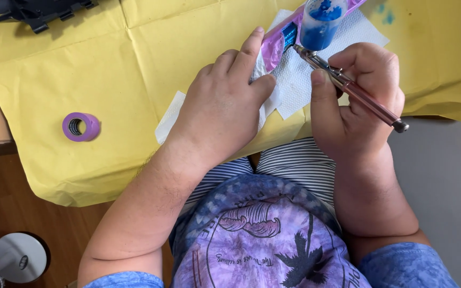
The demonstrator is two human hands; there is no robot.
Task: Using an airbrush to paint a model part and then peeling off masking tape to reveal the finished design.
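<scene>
Bright, even daylight over my fingers (252,45), soft short shadows under my hands, no harsh glare on the yellow paper (108,69), sharp focus around my fingertips, slight wide-angle bending at the frame edges

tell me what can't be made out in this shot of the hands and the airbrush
Head view only:
- The masked purple piece: most of it is hidden by the left hand, the paint cup and the top edge.
- Airbrush trigger: hidden by the right hand.
- Paper towel: partly hidden by both hands.
- Black object at top left: cut by the edge.
- White round thing at bottom left: cut by the edge.
</scene>
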